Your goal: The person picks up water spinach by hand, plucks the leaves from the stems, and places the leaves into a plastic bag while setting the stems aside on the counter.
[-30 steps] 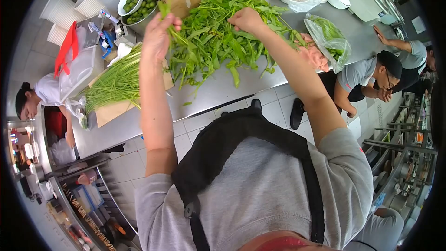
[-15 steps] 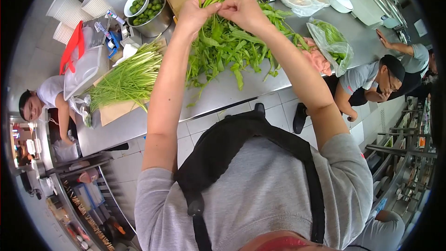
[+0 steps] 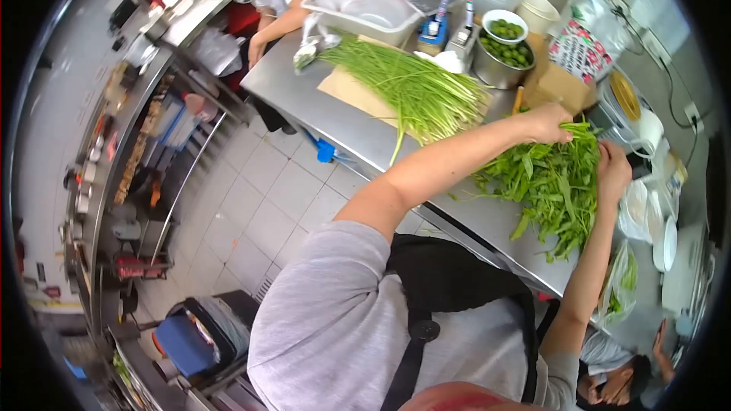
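Observation:
A heap of leafy greens (image 3: 552,194) with long stems lies on the steel table in front of me. My left hand (image 3: 550,123) is closed around the stem ends at the top of the heap. On the right edge of the heap, my right hand (image 3: 611,171) has its fingers curled in against the greens; the fingertips are partly hidden. To the left, a pile of long thin green stalks (image 3: 411,84) with pale ends rests on brown cardboard (image 3: 354,97).
Behind the heap stand a steel pot (image 3: 499,72) and a white bowl (image 3: 505,24) of small green limes, beside a cardboard box (image 3: 560,87). A plastic tub (image 3: 365,11) is at the far left. Bagged greens (image 3: 620,281) lie right. People are at both table ends.
My view has swung left, so the table now runs diagonally. My hands, close together at the stems before, have moved apart, the right one lower along the heap's right side.

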Available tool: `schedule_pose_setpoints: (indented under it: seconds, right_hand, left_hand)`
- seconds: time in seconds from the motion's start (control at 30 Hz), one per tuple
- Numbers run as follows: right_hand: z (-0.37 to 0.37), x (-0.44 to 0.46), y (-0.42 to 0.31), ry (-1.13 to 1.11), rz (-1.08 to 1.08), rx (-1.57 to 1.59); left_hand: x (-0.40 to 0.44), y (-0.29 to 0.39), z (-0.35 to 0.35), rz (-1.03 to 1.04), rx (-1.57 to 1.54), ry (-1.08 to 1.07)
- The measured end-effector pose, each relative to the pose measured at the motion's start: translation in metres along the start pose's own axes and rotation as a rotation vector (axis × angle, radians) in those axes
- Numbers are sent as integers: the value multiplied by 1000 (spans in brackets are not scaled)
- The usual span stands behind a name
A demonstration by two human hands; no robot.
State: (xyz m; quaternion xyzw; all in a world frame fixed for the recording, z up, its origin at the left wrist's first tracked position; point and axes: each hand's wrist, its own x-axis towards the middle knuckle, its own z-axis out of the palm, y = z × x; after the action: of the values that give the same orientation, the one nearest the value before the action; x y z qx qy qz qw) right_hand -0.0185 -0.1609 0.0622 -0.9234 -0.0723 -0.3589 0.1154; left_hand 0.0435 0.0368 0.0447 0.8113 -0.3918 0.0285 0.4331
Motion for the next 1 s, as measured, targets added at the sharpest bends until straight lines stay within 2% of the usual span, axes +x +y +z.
schedule_pose_setpoints:
  seconds: [0.03,0.07,0.1,0.13,0.17,0.2,0.23,0.3,0.37,0.43,0.47,0.53,0.57,0.63,0.83,0.93,1.0]
  right_hand:
    - [-2,1,0,-63,-25,-92]
    - [0,1,-2,-32,-106,-106]
    - [1,0,-6,0,-183,-126]
    - [2,1,-19,2,-183,-129]
    - [4,1,-38,-119,-36,78]
    - [6,0,-52,-238,115,286]
    - [8,-1,-61,-238,125,282]
    - [11,1,-69,-311,280,394]
    - [22,2,-52,-318,262,429]
    - [22,3,-46,-365,248,528]
    - [14,3,-54,-359,318,709]
    - [20,1,-40,-376,364,770]
    - [17,1,-39,-385,370,752]
    - [17,1,-37,-398,408,773]
    - [21,-3,-32,-385,501,838]
    - [23,-5,-30,-329,440,836]
    - [22,-2,-34,-334,335,660]
  left_hand:
    - [-4,0,-3,-152,-226,1]
    - [-5,0,-5,-296,-457,-1]
    - [-4,-2,-6,-294,-457,3]
    - [-3,-4,-6,-266,-591,65]
    - [-3,-6,-5,-238,-726,122]
    - [-1,-3,-5,-238,-728,114]
    - [1,1,-6,-213,-802,162]
    - [4,0,-8,-173,-922,242]
    - [5,2,-13,-97,-1068,283]
    - [6,-11,-15,-96,-1135,290]
    - [4,-15,-17,-104,-1161,266]
    - [2,-21,-19,-146,-1243,191]
    - [0,-20,-20,-189,-1247,197]
    - [2,-27,-18,-126,-1273,180]
    - [5,-22,-13,-152,-1246,139]
    - [5,-18,-5,-162,-1205,127]
    - [6,-15,0,-134,-1147,152]
